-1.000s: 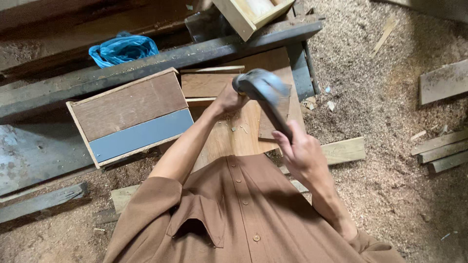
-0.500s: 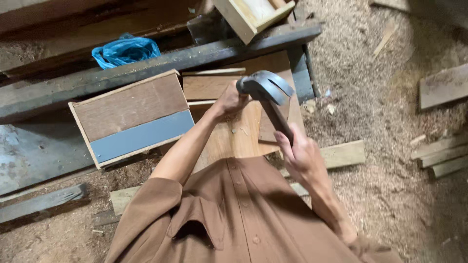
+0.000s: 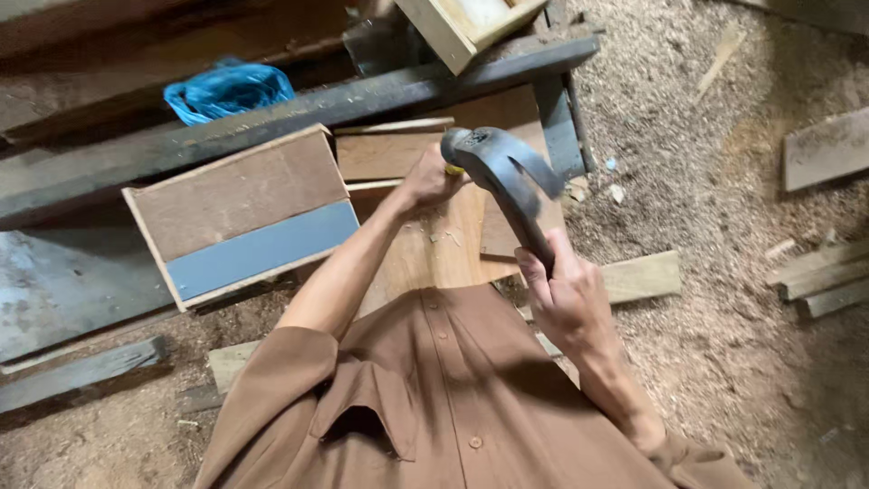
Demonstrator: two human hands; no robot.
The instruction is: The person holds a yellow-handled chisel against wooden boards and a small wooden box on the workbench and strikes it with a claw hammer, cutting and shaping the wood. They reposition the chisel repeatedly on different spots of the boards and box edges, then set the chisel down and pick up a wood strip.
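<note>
My right hand [image 3: 563,299] grips the handle of a dark steel claw hammer [image 3: 502,172], whose head is raised over the work. My left hand [image 3: 427,181] is closed around a small yellow-handled tool, of which only a tip [image 3: 453,169] shows, held against a light wooden board [image 3: 434,254] lying in front of me. The hammer head sits just above and right of that left hand. A wooden box with a brown and a blue-grey panel [image 3: 240,213] rests to the left of the board. My brown shirt fills the lower frame.
A dark long beam [image 3: 299,113] runs across behind the boards. A blue plastic bag [image 3: 226,91] lies behind it, and a pale wooden box [image 3: 466,23] sits at the top. Sawdust covers the ground at right, with loose planks [image 3: 824,149] and offcuts [image 3: 643,276].
The hammer head has shifted slightly to the left and nearer my left hand. My left hand has stayed on the board.
</note>
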